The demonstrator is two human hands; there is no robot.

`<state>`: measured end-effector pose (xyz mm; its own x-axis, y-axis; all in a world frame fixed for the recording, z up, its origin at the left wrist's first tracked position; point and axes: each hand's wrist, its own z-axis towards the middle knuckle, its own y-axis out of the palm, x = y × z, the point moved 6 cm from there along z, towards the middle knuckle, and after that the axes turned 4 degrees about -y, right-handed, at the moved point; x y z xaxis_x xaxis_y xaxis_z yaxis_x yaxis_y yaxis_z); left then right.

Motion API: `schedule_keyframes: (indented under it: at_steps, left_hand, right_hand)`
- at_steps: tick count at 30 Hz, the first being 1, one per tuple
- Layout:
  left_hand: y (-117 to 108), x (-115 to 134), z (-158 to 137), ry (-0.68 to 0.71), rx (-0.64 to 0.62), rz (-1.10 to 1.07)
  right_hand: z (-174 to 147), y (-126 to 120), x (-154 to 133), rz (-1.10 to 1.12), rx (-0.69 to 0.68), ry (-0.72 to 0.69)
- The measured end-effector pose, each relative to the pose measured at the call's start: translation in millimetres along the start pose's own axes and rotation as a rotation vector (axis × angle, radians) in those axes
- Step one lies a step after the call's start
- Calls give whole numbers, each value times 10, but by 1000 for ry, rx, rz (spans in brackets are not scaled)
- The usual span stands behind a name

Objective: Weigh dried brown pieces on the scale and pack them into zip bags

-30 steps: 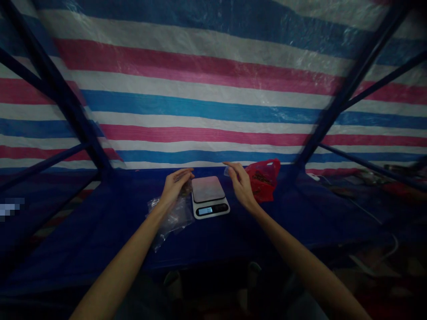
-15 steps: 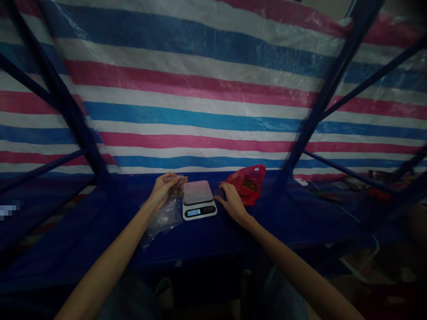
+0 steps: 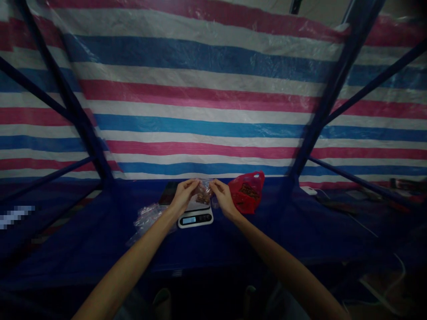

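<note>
Over a white kitchen scale (image 3: 196, 219) I hold a small clear plastic bag (image 3: 203, 195) with brown pieces in it. My left hand (image 3: 184, 193) pinches the bag's upper left edge, and my right hand (image 3: 223, 194) pinches its upper right edge. The scale's lit display faces me, its digits too small to read surely. Beside my right hand is a red plastic bag (image 3: 247, 205), its mouth open on more brown pieces. A small clear round object (image 3: 215, 203) sits between the scale and that bag. Clear empty-looking bags (image 3: 147, 220) lie left of the scale.
Everything stands on a blue table surface (image 3: 213, 249). A dark flat object (image 3: 168, 192) lies behind my left hand. Blue metal posts (image 3: 308, 129) rise on both sides before a striped plastic sheet (image 3: 207, 98). A white plug-like item with a cable (image 3: 308, 190) lies far right.
My left hand has moved right with the bag of brown pieces, over the scale. My right hand has come left and closed on the bag's other edge.
</note>
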<state>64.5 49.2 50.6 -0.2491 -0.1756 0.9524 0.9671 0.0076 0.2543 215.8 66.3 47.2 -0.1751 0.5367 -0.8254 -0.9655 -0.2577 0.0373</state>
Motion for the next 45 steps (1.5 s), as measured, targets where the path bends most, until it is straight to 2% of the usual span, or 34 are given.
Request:
schedule_keyframes:
  at_steps: [4,8,11,15,21,30,34,38,45]
  left_hand:
    - [-65,-59,50,62,18,60]
    - [-40,-104,-5,134,0,167]
    - [-38,-118,-69,156,-2,207]
    - [-37,-130,-128,142,11,241]
    - [29,-160,-224,110,18,296]
    - [62,-176,-259,134,-28,300]
    - [130,-174,-263,160,-136,377]
    - [195,-124,-275,203,-222,426]
    - [89,-65,-204,183,-133,371]
  right_hand:
    - [-5,-105,163,83,-20,66]
    - [-64,-138,317,213,29,154]
    - [-114,-131,295,257,41,176]
    - [-173,-128,201,195,66,164]
    - [-307,-23,224,205,15,229]
    - [-296,45,82,182,-6,172]
    - [-302,36,48,125,-18,149]
    - [-287,61,1,80,-111,112]
    - [-131,-101,19,-65,-129,91]
